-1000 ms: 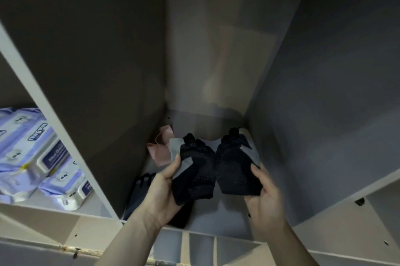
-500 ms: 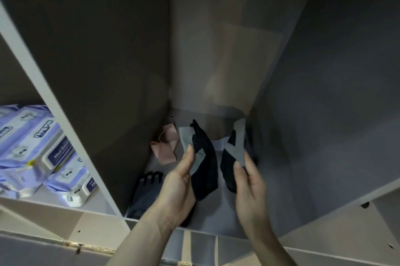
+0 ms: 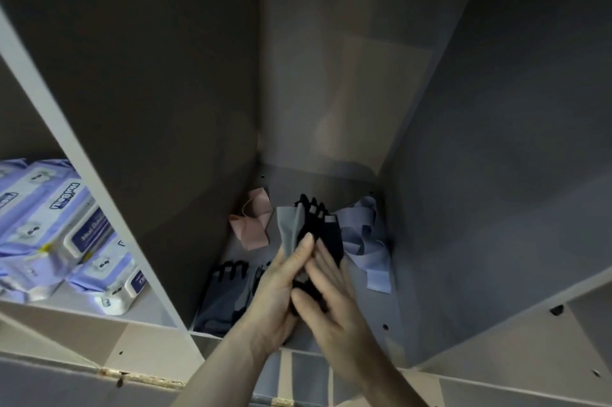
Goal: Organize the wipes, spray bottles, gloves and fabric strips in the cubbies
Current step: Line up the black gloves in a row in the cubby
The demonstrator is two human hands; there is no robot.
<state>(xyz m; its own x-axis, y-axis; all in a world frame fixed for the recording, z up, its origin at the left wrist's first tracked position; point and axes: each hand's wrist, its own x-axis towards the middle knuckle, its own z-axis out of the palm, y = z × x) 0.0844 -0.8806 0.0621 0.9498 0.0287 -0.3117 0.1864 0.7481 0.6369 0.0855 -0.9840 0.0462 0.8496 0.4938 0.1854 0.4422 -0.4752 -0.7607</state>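
Note:
Inside the middle cubby point(image 3: 357, 181), both hands press a pair of black gloves point(image 3: 319, 227) with grey straps together, palm to palm. My left hand point(image 3: 281, 287) holds them from the left, fingers fairly straight. My right hand point(image 3: 331, 294) lies flat against them from the right. Another dark grey glove point(image 3: 228, 294) lies on the cubby floor at the front left. A pink fabric strip point(image 3: 253, 224) sits at the back left, and a lilac fabric strip point(image 3: 364, 241) is heaped at the back right. Purple wipes packs point(image 3: 56, 231) are stacked in the left cubby.
A white divider panel point(image 3: 99, 194) separates the wipes cubby from the middle one. The grey right wall point(image 3: 480, 174) stands close to the lilac strip. A lower shelf edge point(image 3: 516, 367) with screw holes runs at the bottom right.
The two gloves, held apart side by side a second ago, have been turned edge-on and brought together between my hands. The lilac strip behind them is now exposed.

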